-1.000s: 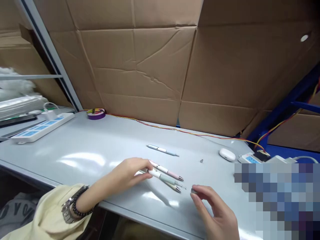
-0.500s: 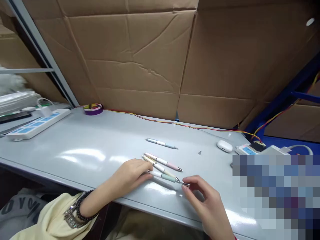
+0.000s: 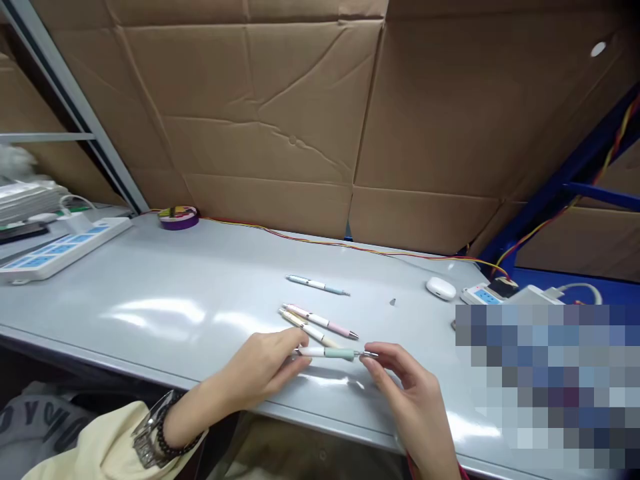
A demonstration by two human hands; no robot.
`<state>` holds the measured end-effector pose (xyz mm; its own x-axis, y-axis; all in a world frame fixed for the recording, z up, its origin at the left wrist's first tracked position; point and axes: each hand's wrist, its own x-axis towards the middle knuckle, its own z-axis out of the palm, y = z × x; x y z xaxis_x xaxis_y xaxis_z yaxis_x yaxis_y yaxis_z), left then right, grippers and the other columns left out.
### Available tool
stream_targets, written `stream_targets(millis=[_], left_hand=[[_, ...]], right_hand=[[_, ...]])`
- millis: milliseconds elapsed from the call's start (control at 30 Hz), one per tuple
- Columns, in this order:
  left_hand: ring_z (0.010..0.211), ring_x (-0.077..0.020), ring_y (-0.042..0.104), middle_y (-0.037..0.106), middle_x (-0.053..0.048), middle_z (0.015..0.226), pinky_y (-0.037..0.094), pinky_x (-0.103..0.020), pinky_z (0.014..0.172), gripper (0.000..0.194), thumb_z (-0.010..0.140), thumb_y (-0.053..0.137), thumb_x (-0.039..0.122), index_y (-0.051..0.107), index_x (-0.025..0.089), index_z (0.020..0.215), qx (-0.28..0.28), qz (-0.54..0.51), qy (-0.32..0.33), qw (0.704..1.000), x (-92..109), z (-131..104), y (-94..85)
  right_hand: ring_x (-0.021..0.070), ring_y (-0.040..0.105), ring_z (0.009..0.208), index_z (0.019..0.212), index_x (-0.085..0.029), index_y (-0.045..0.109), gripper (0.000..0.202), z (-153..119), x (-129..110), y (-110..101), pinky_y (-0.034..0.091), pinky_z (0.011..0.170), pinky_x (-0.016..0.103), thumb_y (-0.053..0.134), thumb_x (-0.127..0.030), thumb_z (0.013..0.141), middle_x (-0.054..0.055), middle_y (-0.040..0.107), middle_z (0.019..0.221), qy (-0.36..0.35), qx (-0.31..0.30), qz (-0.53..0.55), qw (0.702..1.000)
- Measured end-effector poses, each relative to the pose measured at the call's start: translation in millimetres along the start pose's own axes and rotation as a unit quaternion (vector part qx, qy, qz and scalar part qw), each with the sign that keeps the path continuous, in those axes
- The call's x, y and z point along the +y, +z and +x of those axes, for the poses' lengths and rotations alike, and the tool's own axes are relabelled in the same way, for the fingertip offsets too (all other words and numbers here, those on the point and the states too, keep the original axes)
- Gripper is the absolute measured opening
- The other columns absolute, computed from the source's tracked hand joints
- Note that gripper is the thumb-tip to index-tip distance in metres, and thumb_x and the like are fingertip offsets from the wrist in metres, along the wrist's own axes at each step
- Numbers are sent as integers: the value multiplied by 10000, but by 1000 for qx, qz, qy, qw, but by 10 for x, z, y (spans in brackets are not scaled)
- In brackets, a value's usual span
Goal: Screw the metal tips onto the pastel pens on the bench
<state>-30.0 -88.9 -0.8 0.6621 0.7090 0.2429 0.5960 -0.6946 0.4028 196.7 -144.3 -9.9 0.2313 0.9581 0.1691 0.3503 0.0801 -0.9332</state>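
A white and mint-green pen (image 3: 327, 353) is held level between my two hands, just above the desk. My left hand (image 3: 270, 363) is closed on its rear end with thumb and fingers. At the other end, thumb and fingertips of my right hand (image 3: 407, 387) pinch the silver pen tip (image 3: 369, 355); a thin shaft shows between tip and green grip. Right behind the held pen lie a white and cream pen (image 3: 311, 330), partly covered by it and my fingers, and a white and pink pen (image 3: 323, 321). Farther back rests a white and light-blue pen (image 3: 317, 285).
A small grey piece (image 3: 393, 302) and a white earphone case (image 3: 441, 289) lie to the right. Power strips stand at left (image 3: 65, 250) and right (image 3: 483, 294). A purple tape roll (image 3: 179, 218) sits at the back, by red and yellow wires (image 3: 300, 238) along the cardboard (image 3: 270, 153).
The mint-green pen has turned from slanting to nearly level, its tip end raised slightly. Both hands keep their hold. The view has shifted a little to the right.
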Motion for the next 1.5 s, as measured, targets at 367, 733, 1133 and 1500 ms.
stream_targets(millis=[367, 733, 1133, 1500], left_hand=[[502, -134, 521, 583, 27, 653, 344, -226, 499, 192, 928, 354, 350, 465, 205, 869, 10, 25, -29, 999, -15, -5, 21], [497, -121, 535, 568, 31, 629, 331, -218, 473, 209, 947, 340, 342, 453, 197, 847, 16, 62, 41, 997, -2, -7, 33], [465, -124, 508, 536, 34, 562, 279, -223, 448, 310, 974, 246, 337, 450, 196, 789, 1, 106, 88, 990, 33, 8, 34], [471, -144, 510, 527, 28, 562, 278, -228, 455, 325, 965, 252, 381, 432, 201, 762, -18, 93, 53, 994, 8, 0, 46]], right_hand=[[189, 642, 851, 884, -211, 630, 171, -4, -45, 0, 524, 722, 249, 530, -342, 841, 51, 680, 885, -42, -35, 30, 998], [177, 654, 810, 869, -217, 632, 144, 0, -10, 14, 500, 644, 198, 552, -331, 832, 26, 684, 849, -35, -99, -10, 994], [121, 435, 456, 531, -206, 440, 490, 8, -44, 31, 354, 459, 223, 259, -388, 949, -24, 438, 478, -125, -152, -151, 969], [168, 659, 796, 905, -225, 646, 195, -7, -26, -10, 504, 633, 209, 476, -315, 875, 19, 705, 866, -93, -135, -49, 985]])
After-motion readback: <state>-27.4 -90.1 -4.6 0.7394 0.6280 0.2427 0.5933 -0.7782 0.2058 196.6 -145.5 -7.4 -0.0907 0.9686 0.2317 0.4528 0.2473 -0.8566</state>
